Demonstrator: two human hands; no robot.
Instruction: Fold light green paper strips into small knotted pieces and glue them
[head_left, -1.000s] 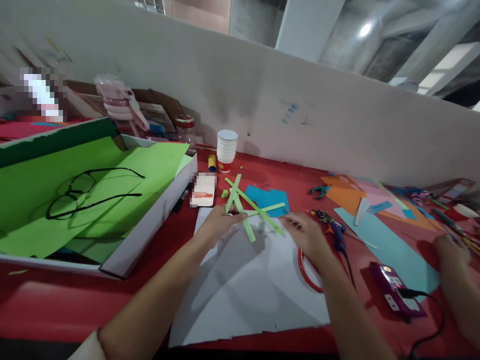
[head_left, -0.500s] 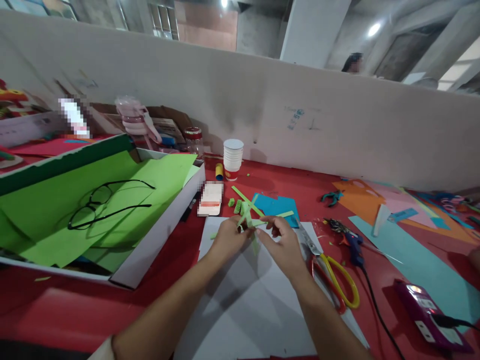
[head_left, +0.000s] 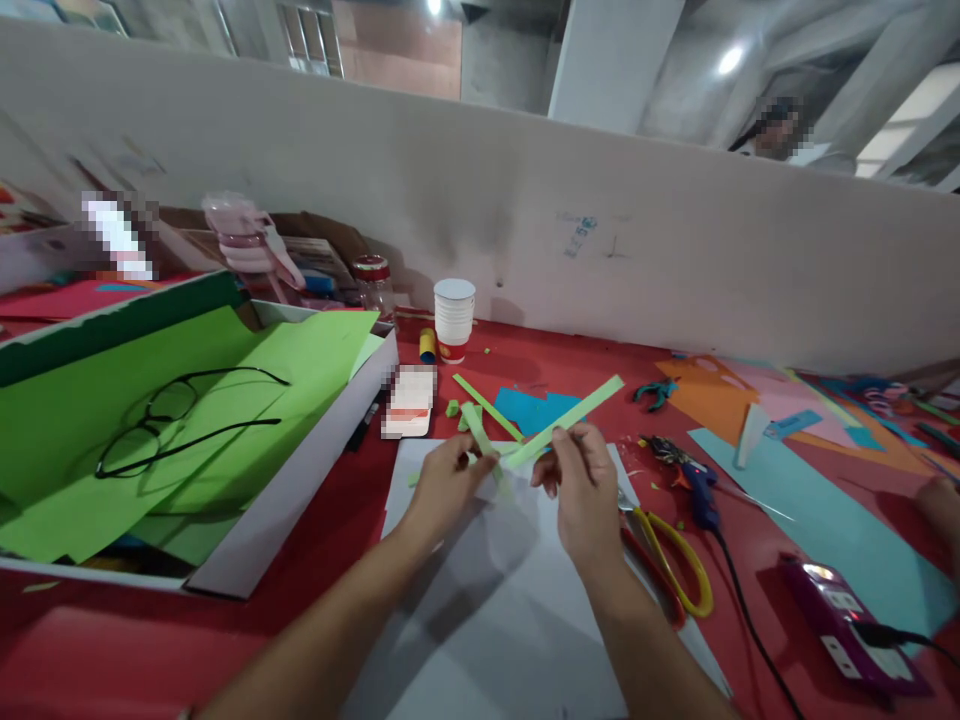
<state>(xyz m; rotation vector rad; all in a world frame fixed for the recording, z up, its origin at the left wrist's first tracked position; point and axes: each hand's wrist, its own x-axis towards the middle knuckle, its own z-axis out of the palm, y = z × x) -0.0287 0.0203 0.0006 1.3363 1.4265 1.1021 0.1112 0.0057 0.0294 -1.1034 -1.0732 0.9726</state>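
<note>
My left hand [head_left: 448, 482] is closed, its thumb and fingers pinching a pale green paper strip [head_left: 475, 425] that stands tilted over the white paper [head_left: 495, 620]. My right hand [head_left: 583, 485] grips another light green paper strip [head_left: 589, 404], which slants up to the right past the fingers. Where the lower ends of the two strips meet is blurred. Behind the hands lie a loose thin green strip [head_left: 487, 405], small green paper pieces [head_left: 452, 408] and a blue paper piece [head_left: 525, 408]. Scissors with red and yellow handles [head_left: 679, 560] lie partly under my right wrist.
On the left stands a box [head_left: 300, 490] with green sheets and glasses [head_left: 154, 440]. Paper cups [head_left: 454, 315] and a jar [head_left: 375, 285] stand behind. At right are pliers [head_left: 654, 394], a glue gun [head_left: 699, 490] with cord, a purple power strip [head_left: 847, 625] and another person's hand [head_left: 941, 515].
My right hand has drawn slightly away from the left and raised its strip, which now points up to the right. The whole view has shifted a little.
</note>
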